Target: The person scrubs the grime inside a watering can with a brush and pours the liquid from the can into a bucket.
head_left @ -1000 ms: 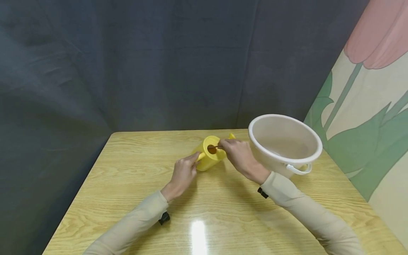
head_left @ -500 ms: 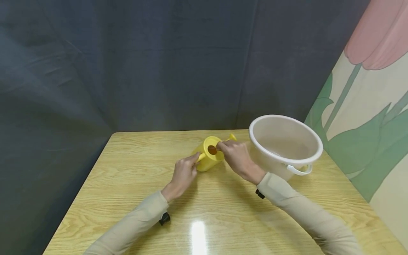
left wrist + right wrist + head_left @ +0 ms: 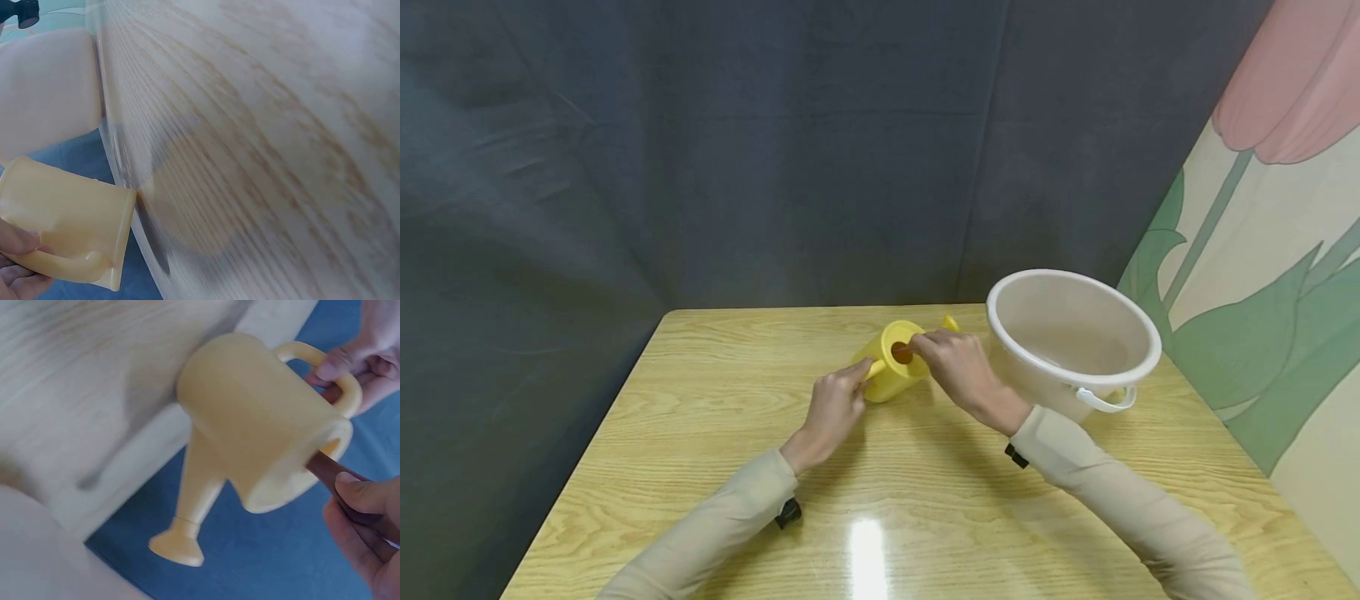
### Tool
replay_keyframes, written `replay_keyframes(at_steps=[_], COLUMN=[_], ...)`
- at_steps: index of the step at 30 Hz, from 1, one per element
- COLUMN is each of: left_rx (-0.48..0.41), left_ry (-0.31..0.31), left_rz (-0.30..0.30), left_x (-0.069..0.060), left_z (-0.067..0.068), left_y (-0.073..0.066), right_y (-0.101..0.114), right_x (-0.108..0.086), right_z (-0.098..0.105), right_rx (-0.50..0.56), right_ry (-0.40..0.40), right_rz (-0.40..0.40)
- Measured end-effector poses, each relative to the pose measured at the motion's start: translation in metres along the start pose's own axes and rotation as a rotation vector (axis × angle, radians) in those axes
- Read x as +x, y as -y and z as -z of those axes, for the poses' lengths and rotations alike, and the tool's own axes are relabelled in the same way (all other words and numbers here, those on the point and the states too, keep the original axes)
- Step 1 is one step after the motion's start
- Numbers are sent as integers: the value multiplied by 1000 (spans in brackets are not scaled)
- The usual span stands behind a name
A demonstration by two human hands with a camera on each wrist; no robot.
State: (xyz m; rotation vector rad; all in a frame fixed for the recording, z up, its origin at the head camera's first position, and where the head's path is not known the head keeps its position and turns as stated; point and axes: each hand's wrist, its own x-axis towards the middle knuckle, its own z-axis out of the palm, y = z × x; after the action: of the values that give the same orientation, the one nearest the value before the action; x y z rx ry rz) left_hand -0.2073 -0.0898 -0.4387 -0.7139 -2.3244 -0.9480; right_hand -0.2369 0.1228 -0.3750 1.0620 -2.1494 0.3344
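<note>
A yellow watering can [image 3: 891, 383] is tilted at the middle of the table, its round opening facing the person. The left hand [image 3: 829, 415] grips its handle; in the left wrist view the fingers [image 3: 17, 240] wrap the handle of the can [image 3: 69, 212]. The right hand [image 3: 964, 375] pinches a brown stick-like thing [image 3: 334, 477], whose far end is hidden inside the opening. In the right wrist view the right hand [image 3: 369, 531] is at the lower right, and the left hand [image 3: 369, 369] holds the handle beyond the can [image 3: 250, 406].
A large white bucket [image 3: 1048, 371] with a white handle stands right of the can, close to the right hand. The wooden table [image 3: 722, 358] ends at a dark curtain [image 3: 820, 167] behind and at the left. A wall painted with flowers [image 3: 1240, 333] borders the right side.
The right hand has shifted slightly left and then a little back right, still pinching the brown thing at the opening. The left hand and the can have barely moved.
</note>
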Motion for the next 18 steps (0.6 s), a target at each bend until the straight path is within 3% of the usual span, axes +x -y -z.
replay_keyframes(at_steps=[10,18], left_rx=[9,23], left_ry=[10,10], left_rz=[1,-10], left_x=[1,0], left_z=[0,0], left_y=[0,-1], right_y=[3,4], right_x=[11,7], right_z=[21,0], right_rx=[-10,-13], right_ry=[-46,-38], right_rz=[30,27])
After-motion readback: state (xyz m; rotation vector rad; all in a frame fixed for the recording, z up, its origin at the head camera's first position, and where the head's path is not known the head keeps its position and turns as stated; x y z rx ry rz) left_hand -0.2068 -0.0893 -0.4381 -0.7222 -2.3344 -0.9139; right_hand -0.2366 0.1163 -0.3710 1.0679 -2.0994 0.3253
